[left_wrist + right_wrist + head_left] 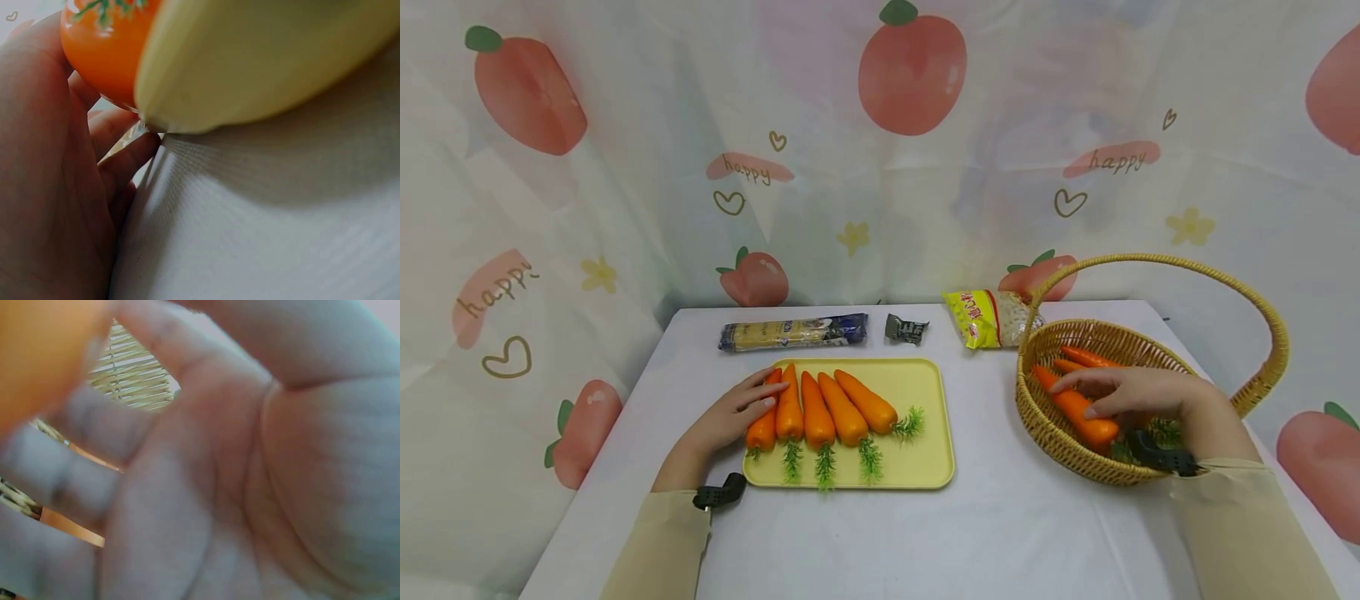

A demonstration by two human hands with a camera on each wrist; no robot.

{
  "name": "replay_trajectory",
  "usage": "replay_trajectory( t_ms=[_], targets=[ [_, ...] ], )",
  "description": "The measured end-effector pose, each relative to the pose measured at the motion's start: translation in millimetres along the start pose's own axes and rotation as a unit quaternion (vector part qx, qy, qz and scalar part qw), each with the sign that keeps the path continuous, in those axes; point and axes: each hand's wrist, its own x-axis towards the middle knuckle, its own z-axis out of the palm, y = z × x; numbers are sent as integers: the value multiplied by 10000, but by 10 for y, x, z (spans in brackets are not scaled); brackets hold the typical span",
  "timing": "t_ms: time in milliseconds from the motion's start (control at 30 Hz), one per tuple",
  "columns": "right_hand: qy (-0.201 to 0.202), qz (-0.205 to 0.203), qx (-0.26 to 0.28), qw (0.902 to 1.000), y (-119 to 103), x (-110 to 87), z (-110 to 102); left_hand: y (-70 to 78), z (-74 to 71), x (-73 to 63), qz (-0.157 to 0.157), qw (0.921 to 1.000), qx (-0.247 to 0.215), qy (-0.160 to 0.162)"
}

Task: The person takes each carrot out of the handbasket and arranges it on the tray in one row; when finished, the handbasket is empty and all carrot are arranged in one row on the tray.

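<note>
Carrot point(1072, 407): one lies at a slant in the wicker basket point(1060, 450), pinched by the right hand point(1138, 396) between thumb and bent fingers. The right wrist view shows it as a blurred orange shape by the fingertips, with woven wicker behind.

The left hand point(730, 421) rests against the leftmost carrot point(762, 431) on the yellow tray point(917, 467), fingers relaxed and loosely spread, one tip reaching the second carrot point(789, 412). Three more carrots point(842, 410) fan out to the right of these, narrow ends away from the person, green leaves mostly toward the near rim; the rightmost one's leaves point right.

Around the right hand, other orange carrots point(1090, 357) lie deeper in the basket, whose tall handle point(1157, 258) arches above.

Black straps circle both wrists, below beige sleeves. Behind the tray lie a long clear-and-blue packet point(793, 332) and a small dark packet point(906, 329); a yellow bag point(981, 317) sits just behind the basket. A white cloth covers the counter point(865, 542); a peach-printed curtain point(910, 208) hangs beyond.
</note>
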Motion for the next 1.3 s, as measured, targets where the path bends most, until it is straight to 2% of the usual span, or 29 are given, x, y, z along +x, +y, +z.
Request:
replay_trajectory(
  t_ms=[133,233,300,367,500,600,867,1133,1300],
  targets=[
    [739,-73,-525,9959,-51,-64,-12,-24,8,8,-9,10000,-6,1],
    [1297,-218,-932,9869,-112,-102,-12,-27,7,7,-26,10000,-28,-4],
    [1560,-215,-1008,9824,-155,-125,-7,-26,3,7,-26,10000,-17,-9],
    [1774,-263,-978,9789,-192,-147,-2,-14,-3,4,-27,10000,-12,-31],
    [1980,-346,-329,9790,-260,-166,11,-2,-15,0,-62,10000,1,-44],
    [2016,-393,98,9786,-315,-177,19,-7,-17,3,-94,9999,-9,-40],
    [2111,-572,412,9749,-475,-211,95,-10,-3,7,-52,10000,5,-42],
    [1509,-530,340,9865,-617,-185,290,-21,-12,17,-34,10000,-8,-14],
    [1185,-591,396,9904,-679,-138,370,-27,-9,7,-78,10000,3,-12]
  ],
)
